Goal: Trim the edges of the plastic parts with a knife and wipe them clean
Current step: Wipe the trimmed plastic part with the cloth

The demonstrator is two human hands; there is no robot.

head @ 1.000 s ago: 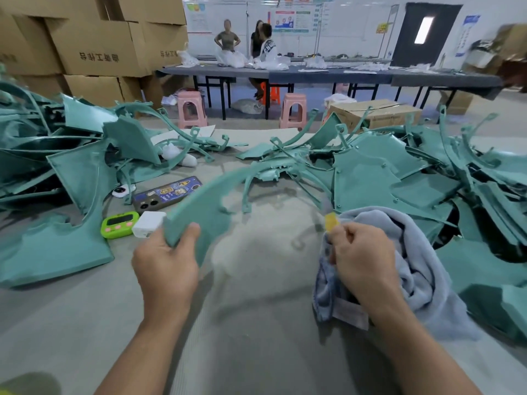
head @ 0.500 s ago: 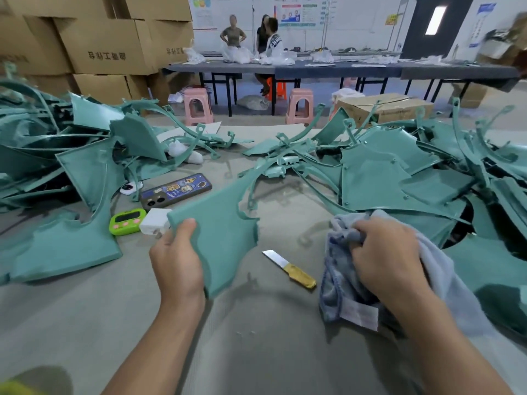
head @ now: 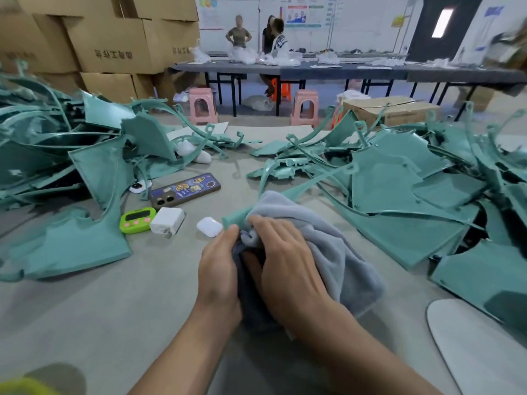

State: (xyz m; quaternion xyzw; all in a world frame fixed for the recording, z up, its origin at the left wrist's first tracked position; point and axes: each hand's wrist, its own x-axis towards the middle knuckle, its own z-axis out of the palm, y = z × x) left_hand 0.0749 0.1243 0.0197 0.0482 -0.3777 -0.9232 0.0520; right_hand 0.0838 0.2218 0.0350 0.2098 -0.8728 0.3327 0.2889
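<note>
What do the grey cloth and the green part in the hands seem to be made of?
Grey cloth: soft plush fabric, probably microfibre; fuzzy nap, loose folds.
Green part: rigid moulded plastic, smooth with a dull sheen; thin, keeps its curved shape.

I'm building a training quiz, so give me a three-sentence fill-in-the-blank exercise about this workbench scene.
1. The right hand holds the grey cloth over the plastic part, which the ____ hand steadies.
2. The timer beside the white charger is ____.
3. The two stools behind are ____.
Missing: left, green, pink.
</note>
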